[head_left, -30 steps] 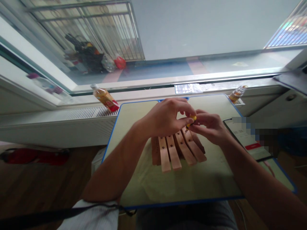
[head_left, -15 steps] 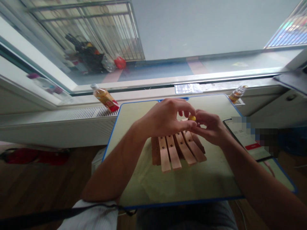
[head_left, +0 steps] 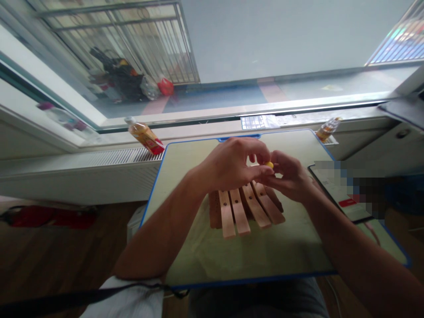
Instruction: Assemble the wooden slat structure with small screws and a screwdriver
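Observation:
My left hand [head_left: 232,165] and my right hand [head_left: 286,179] meet above the middle of a small pale green table [head_left: 251,256]. Both pinch a small yellow piece [head_left: 270,164] between their fingertips. Directly under the hands lies a fan of several wooden slats [head_left: 247,210] with holes near their far ends. The far ends of the slats are hidden by the hands. Both hands have their fingers curled.
A phone or tablet [head_left: 341,194] lies at the table's right edge. One drink bottle [head_left: 145,135] leans on the radiator ledge at the left, a second bottle [head_left: 327,129] at the right. A window runs behind. Wooden floor lies at the left.
The hands have stayed in place over the slats. The fingers have shifted slightly round the yellow piece, which now sits a little lower between them.

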The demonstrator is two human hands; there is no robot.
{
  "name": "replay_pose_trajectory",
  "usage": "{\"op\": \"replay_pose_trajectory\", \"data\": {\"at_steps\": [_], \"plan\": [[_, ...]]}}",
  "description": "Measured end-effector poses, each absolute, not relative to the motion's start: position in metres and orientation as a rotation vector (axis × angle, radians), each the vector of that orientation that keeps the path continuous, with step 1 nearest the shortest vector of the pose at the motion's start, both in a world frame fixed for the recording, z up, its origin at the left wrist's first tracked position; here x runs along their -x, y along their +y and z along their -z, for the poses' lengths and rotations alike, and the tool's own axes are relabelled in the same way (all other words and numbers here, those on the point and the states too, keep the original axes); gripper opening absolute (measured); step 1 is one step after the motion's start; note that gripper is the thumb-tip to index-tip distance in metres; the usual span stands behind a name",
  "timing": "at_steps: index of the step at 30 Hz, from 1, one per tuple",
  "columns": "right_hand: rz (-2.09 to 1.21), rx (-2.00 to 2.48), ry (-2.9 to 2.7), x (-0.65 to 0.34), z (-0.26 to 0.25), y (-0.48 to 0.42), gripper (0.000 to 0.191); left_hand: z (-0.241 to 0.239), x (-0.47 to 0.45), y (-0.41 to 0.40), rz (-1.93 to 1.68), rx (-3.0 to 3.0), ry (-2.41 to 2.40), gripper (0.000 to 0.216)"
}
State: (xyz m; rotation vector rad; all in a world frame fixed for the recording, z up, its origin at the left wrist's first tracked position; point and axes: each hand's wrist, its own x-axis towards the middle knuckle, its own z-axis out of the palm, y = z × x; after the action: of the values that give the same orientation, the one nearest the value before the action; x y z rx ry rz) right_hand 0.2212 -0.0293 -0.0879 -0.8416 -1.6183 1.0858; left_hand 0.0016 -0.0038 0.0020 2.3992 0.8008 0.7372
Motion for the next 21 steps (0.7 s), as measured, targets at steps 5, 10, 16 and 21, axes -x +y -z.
{"op": "replay_pose_trajectory", "data": {"at_steps": [5,10,16,21], "plan": [[-1.139,0.853,-1.579,-0.2237,0.0864,-0.0281,0.037,-0.0031,-0.0016,-0.0031,-0.746,-2.413,0.770,0.011],[-1.119,0.792,-1.625,-0.2278,0.0827,-0.0272,0.019,-0.0064,0.0001,-0.0030,-0.736,-2.439,0.746,0.016],[-1.077,0.811,-1.678,-0.2280,0.0831,-0.0261,0.020,-0.0079,0.0031,-0.0038,-0.724,-2.453,0.739,0.023],[-1.035,0.810,-1.682,-0.2258,0.0785,-0.0279,0.027,-0.0099,0.0041,-0.0060,-0.680,-2.480,0.773,0.025]]}}
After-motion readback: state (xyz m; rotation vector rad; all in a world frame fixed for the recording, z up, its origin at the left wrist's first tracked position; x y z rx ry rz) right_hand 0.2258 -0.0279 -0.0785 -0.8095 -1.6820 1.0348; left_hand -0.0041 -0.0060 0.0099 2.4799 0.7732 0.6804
